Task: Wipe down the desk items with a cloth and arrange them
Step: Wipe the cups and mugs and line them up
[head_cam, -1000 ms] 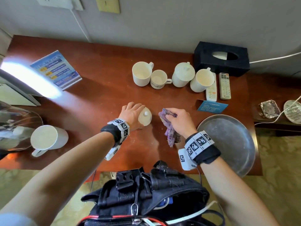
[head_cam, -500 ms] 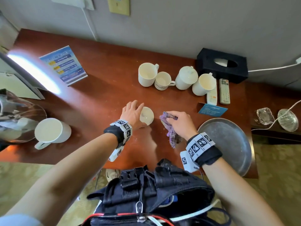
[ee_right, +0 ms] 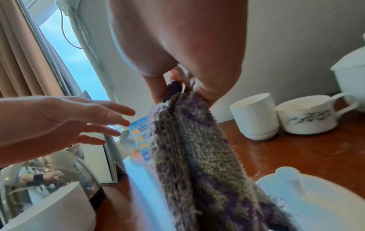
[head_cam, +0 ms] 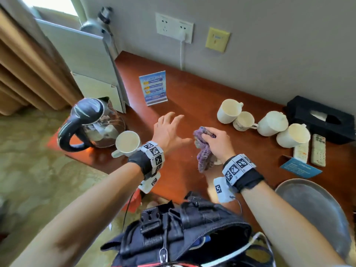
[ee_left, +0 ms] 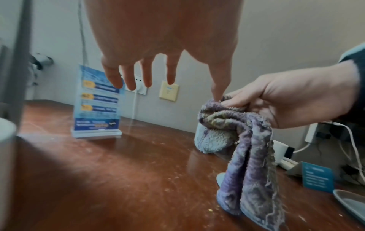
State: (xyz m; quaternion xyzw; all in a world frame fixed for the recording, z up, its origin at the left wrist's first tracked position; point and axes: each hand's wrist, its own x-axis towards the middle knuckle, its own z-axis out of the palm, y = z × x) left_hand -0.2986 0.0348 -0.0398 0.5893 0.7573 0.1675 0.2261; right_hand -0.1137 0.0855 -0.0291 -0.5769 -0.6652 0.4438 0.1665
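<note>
My right hand (head_cam: 215, 143) grips a bunched purple cloth (head_cam: 204, 153) near the middle of the brown desk (head_cam: 173, 105). The cloth (ee_right: 197, 148) hangs down beside a white knobbed lid (ee_right: 306, 195) that lies on the desk, mostly hidden under my hand in the head view. My left hand (head_cam: 173, 128) hovers just left of the cloth with straight, spread fingers (ee_left: 130, 78) and holds nothing. Its thumb tip is close to the top of the cloth (ee_left: 247, 148). A white mug (head_cam: 127, 143) stands by the left wrist.
Along the back stand two open cups (head_cam: 229, 110), a lidded cup (head_cam: 272, 123), another cup (head_cam: 293, 135), a black tissue box (head_cam: 319, 120) and two remotes (head_cam: 318, 149). A kettle (head_cam: 92, 124) and sign stand (head_cam: 153, 90) are left. A metal tray (head_cam: 316, 212) lies right.
My left hand has let go of the white lid and lifted off it, fingers spreading. The right hand still holds the cloth, now over the lid. The head view swung left.
</note>
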